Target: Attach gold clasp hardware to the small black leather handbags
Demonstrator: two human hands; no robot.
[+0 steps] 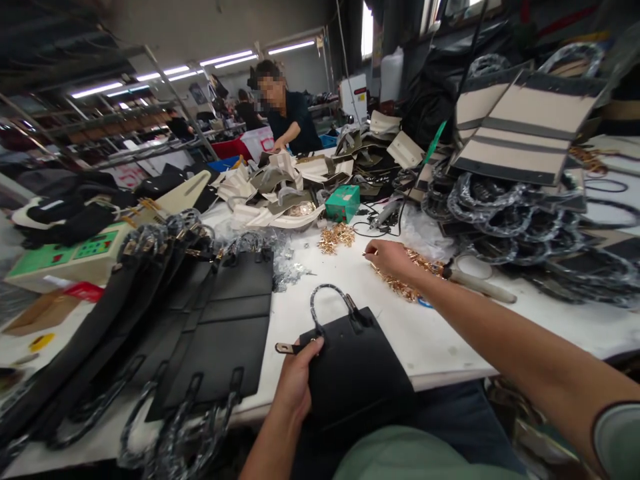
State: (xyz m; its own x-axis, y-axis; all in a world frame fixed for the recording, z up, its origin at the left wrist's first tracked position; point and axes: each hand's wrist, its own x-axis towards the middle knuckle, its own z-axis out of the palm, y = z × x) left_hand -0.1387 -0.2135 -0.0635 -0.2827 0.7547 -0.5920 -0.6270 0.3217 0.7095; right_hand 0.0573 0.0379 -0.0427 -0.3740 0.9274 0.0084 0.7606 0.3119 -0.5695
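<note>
Left hand (295, 380) grips the black bag (357, 380) at center bottom, looks stiff-ish and light; right hand (393, 257) pinches small gold fittings (400, 283), slippery little things.

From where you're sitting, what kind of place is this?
Most likely a handbag workshop or small factory. The left hand holds a black bag at the white worktable, the right hand reaches into gold metal fittings, and stacks of black bag panels lie alongside.
</note>
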